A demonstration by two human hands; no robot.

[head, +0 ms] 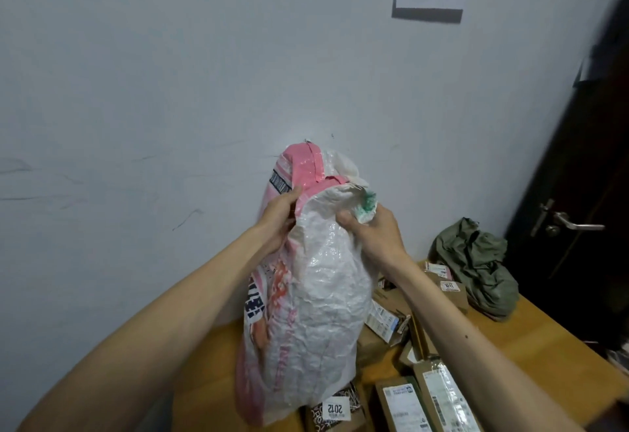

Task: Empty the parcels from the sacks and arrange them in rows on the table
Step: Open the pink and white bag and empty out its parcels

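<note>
Parcels are bound for the wooden table (544,339), the biggest thing in play, which spreads from 6 o'clock round to 4 o'clock against the pale wall.

Next in size is the white and pink woven sack (320,312), held upright over the table at 6 o'clock. Its top is bunched, and its lower end hangs down onto the boxes below. Its mouth is hidden; judging by the hold, it points down for tipping out.

A crumpled green sack (476,268) lies slumped at 4 o'clock on the table's far corner.

A loose heap of brown cardboard parcels (388,319) sits just beside the hanging sack at 5 o'clock, unsorted. More flat boxes (405,408) lie at the bottom edge, and one bearing a 2012 label (335,409) pokes out under the sack.

The left hand (279,217) clutches the sack's pink edge at 7 o'clock of its top. The right hand (377,231) is clenched round the gathered corner at 4 o'clock.

Likely risks: anything left inside may drop in a rush onto the heap and knock boxes off the near edge. The slick weave could slip from either grasp. A small parcel may snag in the folds and go unnoticed, since the sack itself blocks the view beneath.
</note>
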